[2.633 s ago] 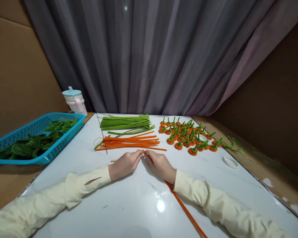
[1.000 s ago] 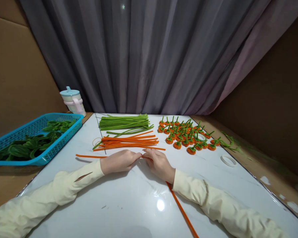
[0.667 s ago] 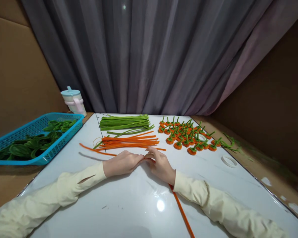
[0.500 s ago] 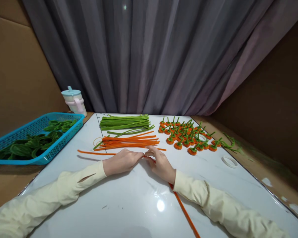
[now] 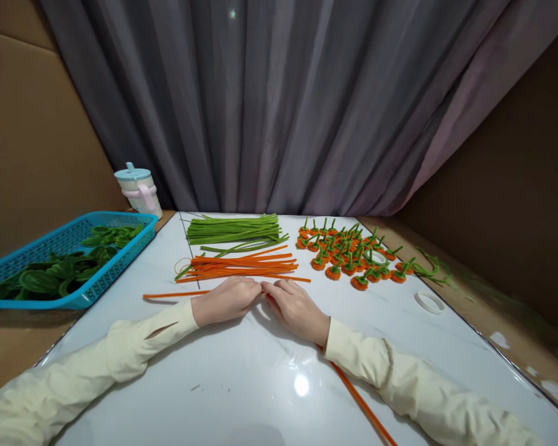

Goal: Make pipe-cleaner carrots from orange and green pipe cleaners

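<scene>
My left hand [image 5: 230, 301] and my right hand [image 5: 296, 310] meet fingertip to fingertip above the white table. Both are closed on orange pipe cleaners [image 5: 365, 406], one end of which sticks out left past my left hand while long ends run under my right wrist toward the table's near edge. The pinched middle is mostly hidden by my fingers. Just beyond my hands lies a pile of orange pipe cleaners [image 5: 242, 266], with a stack of green pipe cleaners [image 5: 232, 229] behind it. Right of these stand several small orange pumpkins with green stems [image 5: 360, 282].
A blue basket [image 5: 88, 296] of green looped pieces [image 5: 46, 275] is at the left, with a lidded cup [image 5: 139, 189] behind it. A white ring [image 5: 430, 302] lies at the right near green scraps [image 5: 430, 266]. A grey curtain [image 5: 270, 105] hangs behind the table.
My right fingers have lowered and closed against my left fingertips. The orange ends by my right wrist have swung right, and the left end has shifted slightly down.
</scene>
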The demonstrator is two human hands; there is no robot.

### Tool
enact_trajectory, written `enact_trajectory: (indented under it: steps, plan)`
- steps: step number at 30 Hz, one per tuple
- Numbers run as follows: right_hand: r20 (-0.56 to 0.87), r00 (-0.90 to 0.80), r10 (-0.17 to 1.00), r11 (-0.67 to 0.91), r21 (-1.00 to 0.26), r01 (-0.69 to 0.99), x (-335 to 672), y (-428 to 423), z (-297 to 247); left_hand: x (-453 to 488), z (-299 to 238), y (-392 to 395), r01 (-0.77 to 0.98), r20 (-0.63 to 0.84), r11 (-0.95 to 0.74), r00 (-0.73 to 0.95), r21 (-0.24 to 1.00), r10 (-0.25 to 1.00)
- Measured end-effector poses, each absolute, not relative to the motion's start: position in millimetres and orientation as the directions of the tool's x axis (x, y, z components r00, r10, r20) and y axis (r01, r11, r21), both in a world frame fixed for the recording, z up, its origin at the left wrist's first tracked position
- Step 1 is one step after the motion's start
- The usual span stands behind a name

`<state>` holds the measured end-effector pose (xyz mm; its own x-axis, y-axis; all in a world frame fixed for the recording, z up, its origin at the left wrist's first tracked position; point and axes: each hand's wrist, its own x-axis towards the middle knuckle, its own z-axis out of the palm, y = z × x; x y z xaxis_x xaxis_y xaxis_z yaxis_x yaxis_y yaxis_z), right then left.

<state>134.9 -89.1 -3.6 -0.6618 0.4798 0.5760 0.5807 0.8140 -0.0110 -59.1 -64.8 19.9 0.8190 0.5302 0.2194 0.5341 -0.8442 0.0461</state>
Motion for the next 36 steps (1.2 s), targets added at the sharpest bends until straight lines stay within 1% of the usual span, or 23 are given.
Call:
enact_trajectory:
  steps: [5,9,11,15,20,22,25,27,29,31,33,36]
  plan:
    - [0.563,-0.683,0.466,0.82,0.016,0.573,136.2,-87.4,-6.9,-58.8,24.1,-68.0,0.495,0.251,-0.868,0.843,-0.019,0.475]
    - [0.579,-0.692,0.431,0.843,0.015,0.538,137.3,-85.6,-10.5,-58.9,25.9,-69.8,0.454,0.231,-0.883,0.877,-0.118,0.42]
    - [0.589,-0.683,0.431,0.849,-0.009,0.528,137.5,-85.1,-11.4,-59.3,27.1,-69.4,0.422,0.221,-0.892,0.896,-0.162,0.384]
    - [0.614,-0.646,0.453,0.857,-0.101,0.505,137.7,-84.6,-11.9,-60.4,28.3,-67.9,0.371,0.233,-0.901,0.918,-0.224,0.321]
    - [0.644,-0.612,0.458,0.882,-0.246,0.401,138.2,-84.1,-12.9,-58.9,30.3,-69.0,0.328,0.223,-0.898,0.937,-0.294,0.269]
    - [0.641,-0.59,0.491,0.87,-0.324,0.373,137.8,-84.1,-13.1,-57.8,32.7,-70.0,0.321,0.21,-0.898,0.941,-0.301,0.266]
    - [0.607,-0.542,0.581,0.813,-0.47,0.344,136.9,-84.5,-12.3,-57.2,35.4,-70.9,0.328,0.195,-0.896,0.94,-0.298,0.279]
    - [0.583,-0.533,0.613,0.786,-0.518,0.338,136.4,-85.3,-11.0,-57.5,35.1,-71.2,0.344,0.189,-0.894,0.935,-0.287,0.299]
    - [0.577,-0.557,0.598,0.8,-0.479,0.362,135.9,-86.7,-9.5,-57.9,32.9,-71.7,0.36,0.184,-0.896,0.929,-0.259,0.32]
    - [0.579,-0.588,0.565,0.825,-0.389,0.41,135.3,-88.8,-8.4,-58.3,29.9,-72.5,0.355,0.179,-0.907,0.93,-0.227,0.32]
    - [0.571,-0.606,0.554,0.829,-0.311,0.465,134.7,-90.9,-8.1,-58.3,27.7,-73.5,0.323,0.181,-0.922,0.94,-0.213,0.288]
    - [0.538,-0.632,0.557,0.823,-0.256,0.507,134.1,-92.2,-9.2,-57.8,27.5,-74.7,0.271,0.186,-0.934,0.955,-0.234,0.231]
